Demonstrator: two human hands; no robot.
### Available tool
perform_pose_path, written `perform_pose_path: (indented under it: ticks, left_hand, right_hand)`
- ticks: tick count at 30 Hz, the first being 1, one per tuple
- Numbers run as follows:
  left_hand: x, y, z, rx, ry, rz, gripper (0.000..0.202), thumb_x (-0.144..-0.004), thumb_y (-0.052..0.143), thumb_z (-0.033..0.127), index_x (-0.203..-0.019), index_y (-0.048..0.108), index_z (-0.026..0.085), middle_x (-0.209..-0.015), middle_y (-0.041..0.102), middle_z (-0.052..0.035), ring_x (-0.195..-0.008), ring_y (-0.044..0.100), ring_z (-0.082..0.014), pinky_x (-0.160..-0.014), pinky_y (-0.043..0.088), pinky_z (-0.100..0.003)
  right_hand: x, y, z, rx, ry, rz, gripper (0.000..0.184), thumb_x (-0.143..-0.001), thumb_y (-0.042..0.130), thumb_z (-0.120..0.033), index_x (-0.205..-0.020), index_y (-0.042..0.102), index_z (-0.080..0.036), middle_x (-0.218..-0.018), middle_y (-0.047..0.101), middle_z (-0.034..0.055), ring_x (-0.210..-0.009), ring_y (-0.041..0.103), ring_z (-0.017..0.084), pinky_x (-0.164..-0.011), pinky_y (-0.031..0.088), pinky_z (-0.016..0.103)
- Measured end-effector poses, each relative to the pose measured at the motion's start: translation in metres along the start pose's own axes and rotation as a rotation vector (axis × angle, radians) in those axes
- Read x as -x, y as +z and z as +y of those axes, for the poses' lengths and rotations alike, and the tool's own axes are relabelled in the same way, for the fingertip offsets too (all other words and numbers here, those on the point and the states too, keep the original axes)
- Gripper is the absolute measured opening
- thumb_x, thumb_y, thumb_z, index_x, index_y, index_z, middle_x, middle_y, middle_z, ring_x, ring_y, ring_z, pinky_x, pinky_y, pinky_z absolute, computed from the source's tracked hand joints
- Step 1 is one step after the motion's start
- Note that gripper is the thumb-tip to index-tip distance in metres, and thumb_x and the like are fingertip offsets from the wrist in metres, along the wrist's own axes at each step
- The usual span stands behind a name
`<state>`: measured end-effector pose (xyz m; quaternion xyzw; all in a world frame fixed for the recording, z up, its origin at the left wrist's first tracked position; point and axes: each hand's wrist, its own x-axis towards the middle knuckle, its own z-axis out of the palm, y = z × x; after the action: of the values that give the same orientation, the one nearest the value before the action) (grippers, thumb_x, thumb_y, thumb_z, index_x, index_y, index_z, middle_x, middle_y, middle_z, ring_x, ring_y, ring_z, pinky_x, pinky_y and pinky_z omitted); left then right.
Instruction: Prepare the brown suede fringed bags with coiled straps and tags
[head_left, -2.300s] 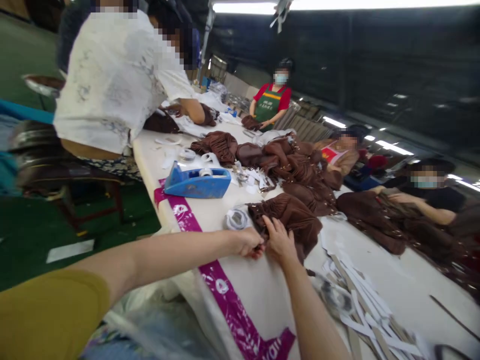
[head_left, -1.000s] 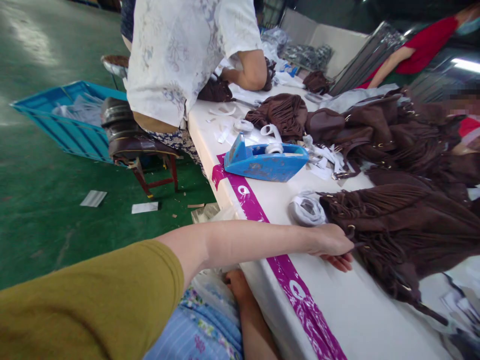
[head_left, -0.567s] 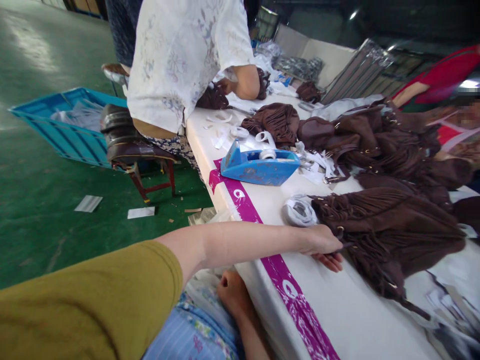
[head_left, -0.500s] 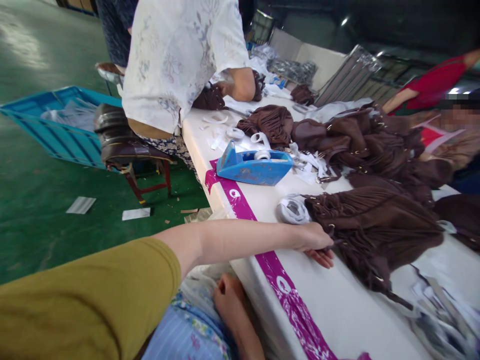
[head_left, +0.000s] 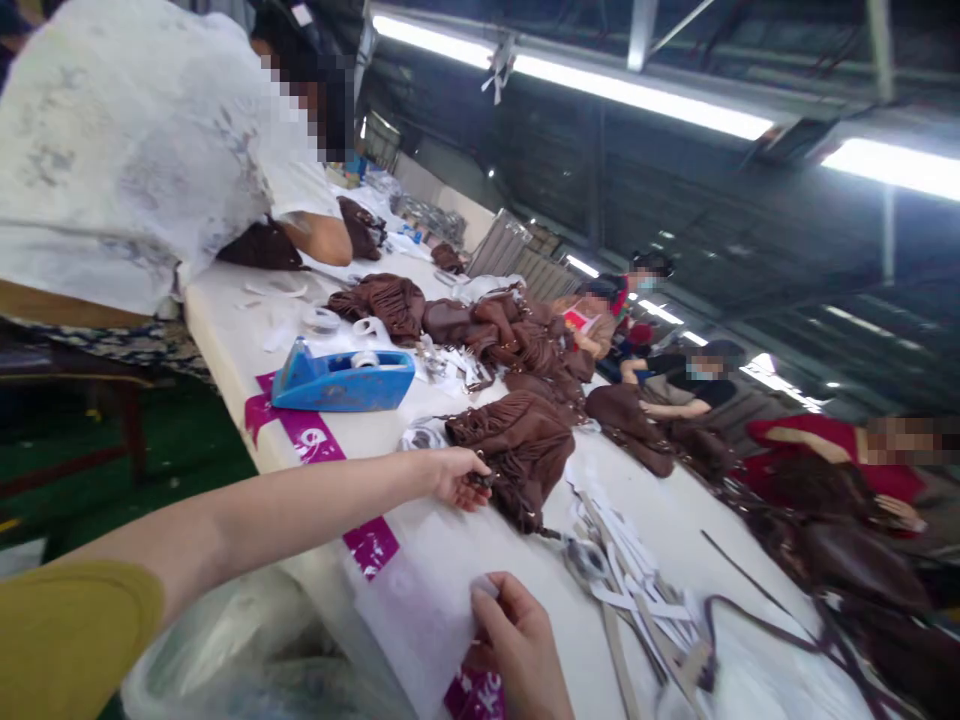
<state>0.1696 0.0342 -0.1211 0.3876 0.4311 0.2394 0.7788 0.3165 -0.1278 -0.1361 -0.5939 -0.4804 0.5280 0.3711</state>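
Note:
A dark brown fringed bag [head_left: 517, 435] lies on the white table in front of me. My left hand [head_left: 459, 478], at the end of an outstretched arm, is closed on a small dark strap piece at the bag's near edge. Closer to me, my right hand [head_left: 521, 635] pinches the corner of a thin, translucent white sheet [head_left: 416, 610] between thumb and fingers. The sheet hangs over the table edge and partly covers the purple printed tape. Beside the bag sits a roll of white tape or ribbon [head_left: 421, 436].
A blue tape dispenser [head_left: 349, 382] stands at the table's left edge. White and grey strips [head_left: 637, 590] lie in a heap to the right. More brown bags [head_left: 517, 330] are piled farther back. A person in a white patterned top [head_left: 135, 150] leans over the table; several others work opposite.
My view has swung up and to the right. My right hand has risen from below the table edge, with the white sheet in it. My left hand remains at the bag.

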Motion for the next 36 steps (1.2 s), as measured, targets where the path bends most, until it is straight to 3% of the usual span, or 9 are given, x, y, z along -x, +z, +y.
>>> perform_pose_path:
  ticks: [7, 10, 13, 19, 25, 31, 36]
  left_hand:
    - [0.002, 0.003, 0.01, 0.073, 0.02, 0.102, 0.013, -0.077, 0.063, 0.022, -0.067, 0.058, 0.015, -0.059, 0.064, -0.0024, -0.049, 0.056, -0.015, -0.057, 0.048, -0.027]
    - [0.004, 0.002, 0.008, 0.1, -0.001, 0.106, 0.012, -0.076, 0.061, 0.02, -0.066, 0.059, 0.014, -0.061, 0.066, -0.0051, -0.05, 0.058, -0.0163, -0.056, 0.048, -0.028]
    - [0.007, 0.002, 0.007, 0.118, 0.04, 0.127, 0.011, -0.071, 0.066, 0.02, -0.064, 0.058, 0.015, -0.059, 0.064, -0.0023, -0.051, 0.058, -0.0153, -0.055, 0.048, -0.026]
    - [0.009, 0.002, 0.006, 0.075, 0.157, 0.187, 0.015, -0.061, 0.071, 0.019, -0.063, 0.056, 0.017, -0.056, 0.059, 0.0023, -0.054, 0.056, -0.0139, -0.051, 0.042, -0.023]
    - [0.01, 0.001, 0.001, -0.061, 0.223, 0.294, 0.014, -0.058, 0.073, 0.022, -0.068, 0.065, 0.017, -0.051, 0.052, 0.0045, -0.044, 0.04, -0.0099, -0.043, 0.021, -0.023]
    - [0.01, 0.005, -0.008, -0.114, 0.352, 0.288, 0.021, -0.058, 0.071, 0.026, -0.076, 0.071, 0.015, -0.067, 0.063, 0.0001, -0.062, 0.051, -0.014, -0.054, 0.034, -0.023]
    - [0.006, 0.004, -0.019, -0.196, 0.431, 0.277, 0.03, -0.067, 0.065, 0.042, -0.079, 0.07, 0.014, -0.073, 0.065, -0.0017, -0.07, 0.054, -0.0163, -0.062, 0.038, -0.025]
  right_hand:
    - [-0.066, -0.014, -0.017, -0.004, -0.094, 0.152, 0.024, -0.068, 0.055, -0.045, -0.071, 0.049, -0.022, -0.059, 0.044, -0.0061, -0.053, 0.046, 0.013, -0.046, 0.042, 0.022]
    - [-0.082, -0.013, -0.015, 0.011, -0.129, 0.173, 0.023, -0.069, 0.053, -0.045, -0.067, 0.044, -0.023, -0.057, 0.042, -0.0069, -0.051, 0.044, 0.013, -0.046, 0.038, 0.023]
    - [-0.093, -0.013, -0.012, 0.051, -0.201, 0.228, 0.026, -0.068, 0.055, -0.046, -0.063, 0.042, -0.024, -0.057, 0.039, -0.007, -0.055, 0.041, 0.013, -0.049, 0.036, 0.023]
    - [-0.108, -0.011, -0.007, 0.111, -0.272, 0.278, 0.027, -0.068, 0.054, -0.046, -0.059, 0.042, -0.024, -0.057, 0.037, -0.0061, -0.058, 0.038, 0.015, -0.052, 0.033, 0.025]
    - [-0.108, -0.016, -0.008, 0.09, -0.293, 0.285, 0.025, -0.072, 0.052, -0.046, -0.065, 0.05, -0.022, -0.06, 0.047, -0.0036, -0.062, 0.045, 0.017, -0.055, 0.037, 0.026]
    - [-0.109, -0.011, -0.007, 0.003, -0.353, 0.238, 0.031, -0.073, 0.055, -0.052, -0.075, 0.056, -0.021, -0.066, 0.056, -0.0025, -0.067, 0.051, 0.017, -0.059, 0.043, 0.026]
    - [-0.118, -0.004, 0.003, -0.081, -0.336, 0.216, 0.036, -0.074, 0.054, -0.056, -0.08, 0.056, -0.02, -0.07, 0.061, -0.0009, -0.069, 0.055, 0.018, -0.064, 0.047, 0.029]
